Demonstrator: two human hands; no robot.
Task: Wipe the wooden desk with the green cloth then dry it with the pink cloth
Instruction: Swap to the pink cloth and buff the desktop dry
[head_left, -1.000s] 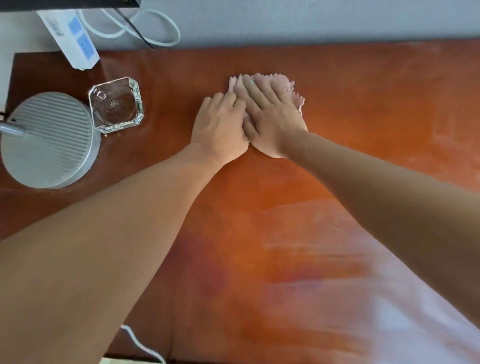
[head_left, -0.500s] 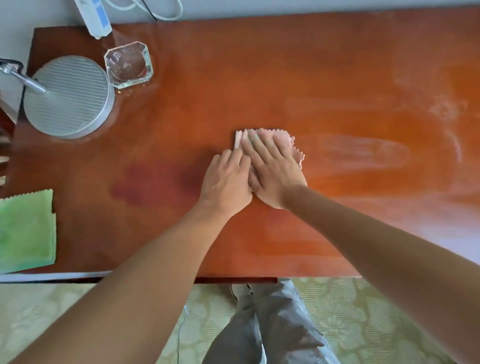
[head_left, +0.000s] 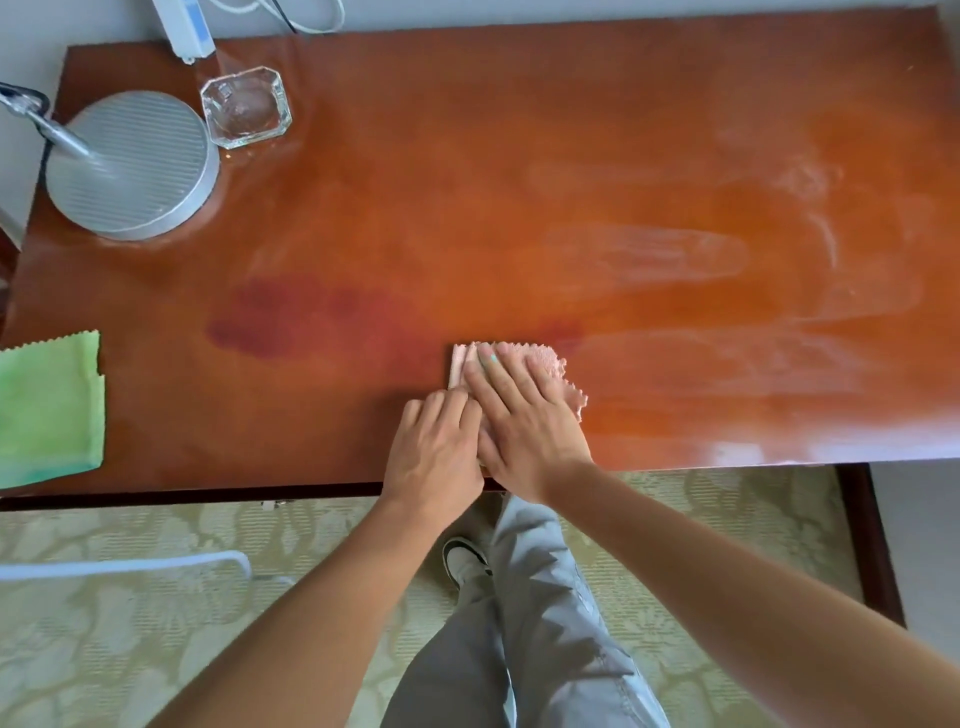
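The pink cloth (head_left: 540, 364) lies folded on the wooden desk (head_left: 467, 208), close to the front edge. My right hand (head_left: 524, 421) presses flat on top of it with straight fingers. My left hand (head_left: 439, 452) lies flat beside it, its fingertips on the cloth's left part. The green cloth (head_left: 47, 410) lies spread at the desk's front left corner, away from both hands. Pale streaks and a darker patch mark the desk's surface.
A round grey lamp base (head_left: 130, 166) and a glass ashtray (head_left: 245, 106) stand at the back left. A white power strip (head_left: 187, 26) with cords lies at the back edge. Below the desk are my legs and a patterned floor (head_left: 156, 597).
Both hands have slid the pink cloth from the back of the desk towards the front edge. The view has pulled back, so the green cloth and the floor now show.
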